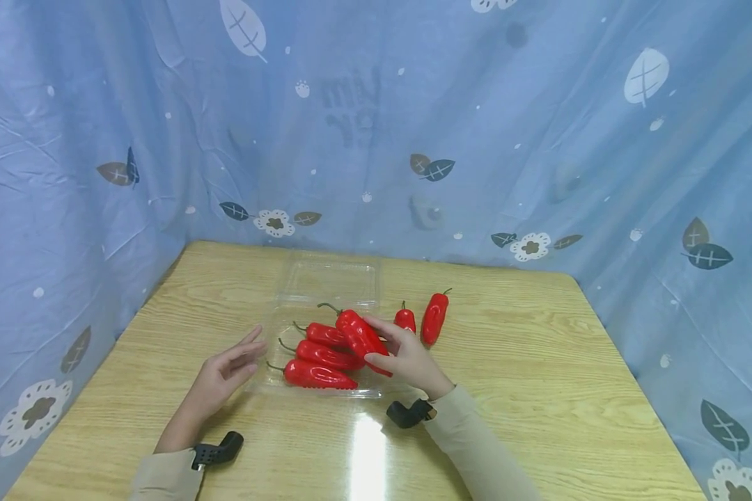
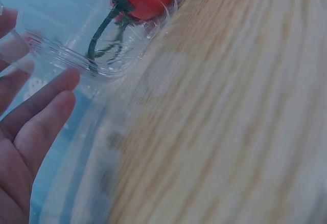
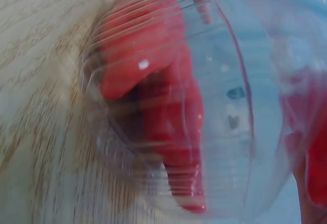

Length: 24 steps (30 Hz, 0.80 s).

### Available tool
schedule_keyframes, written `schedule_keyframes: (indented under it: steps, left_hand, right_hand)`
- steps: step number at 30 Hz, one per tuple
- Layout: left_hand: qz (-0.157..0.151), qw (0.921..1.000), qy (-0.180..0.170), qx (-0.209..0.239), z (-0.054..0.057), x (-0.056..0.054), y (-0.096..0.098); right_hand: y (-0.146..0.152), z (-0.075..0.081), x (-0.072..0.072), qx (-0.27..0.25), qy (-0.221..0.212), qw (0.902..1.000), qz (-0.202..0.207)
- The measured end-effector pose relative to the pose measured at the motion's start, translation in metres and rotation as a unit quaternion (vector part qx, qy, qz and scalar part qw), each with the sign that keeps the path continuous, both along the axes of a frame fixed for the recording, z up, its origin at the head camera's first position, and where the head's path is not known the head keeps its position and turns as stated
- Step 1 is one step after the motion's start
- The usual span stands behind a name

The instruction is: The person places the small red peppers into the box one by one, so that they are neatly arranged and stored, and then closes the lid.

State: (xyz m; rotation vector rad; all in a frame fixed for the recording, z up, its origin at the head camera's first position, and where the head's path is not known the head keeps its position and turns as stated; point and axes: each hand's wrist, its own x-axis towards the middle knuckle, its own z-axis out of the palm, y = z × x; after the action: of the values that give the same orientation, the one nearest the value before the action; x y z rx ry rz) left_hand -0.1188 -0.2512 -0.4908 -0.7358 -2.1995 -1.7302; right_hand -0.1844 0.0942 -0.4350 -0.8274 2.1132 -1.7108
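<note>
My right hand (image 1: 410, 356) holds a red pepper (image 1: 358, 334), fingers and thumb on its sides, above the right part of a clear plastic clamshell box (image 1: 366, 394). Inside that box, three red peppers (image 1: 316, 376) lie side by side with their green stems to the left. In the right wrist view, the held pepper (image 3: 318, 165) shows at the right edge, and red peppers (image 3: 173, 101) appear through the ribbed clear wall. Beside the box's left side is my left hand (image 1: 225, 372), its fingers extended and holding nothing. The left wrist view shows its fingertips close to the box's rim (image 2: 66, 55).
Two more red peppers lie on the wooden table to the right of the box, one (image 1: 435, 319) farther right and one (image 1: 405, 319) partly behind my right hand. The box's clear lid (image 1: 332, 282) lies folded back. A blue patterned curtain (image 1: 376, 139) surrounds the table.
</note>
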Motion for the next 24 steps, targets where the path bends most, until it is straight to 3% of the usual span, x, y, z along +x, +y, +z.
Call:
schedule_keyframes:
  steps: [7, 24]
  left_hand:
    - [-0.004, 1.0000, 0.002, 0.006, 0.000, -0.001, 0.000]
    - [-0.014, 0.9996, 0.025, 0.003, -0.005, -0.003, -0.001]
  right_hand:
    - [-0.011, 0.005, -0.004, 0.045, 0.030, 0.9984, 0.017]
    - [-0.039, -0.001, -0.011, 0.125, 0.053, 0.9862, 0.094]
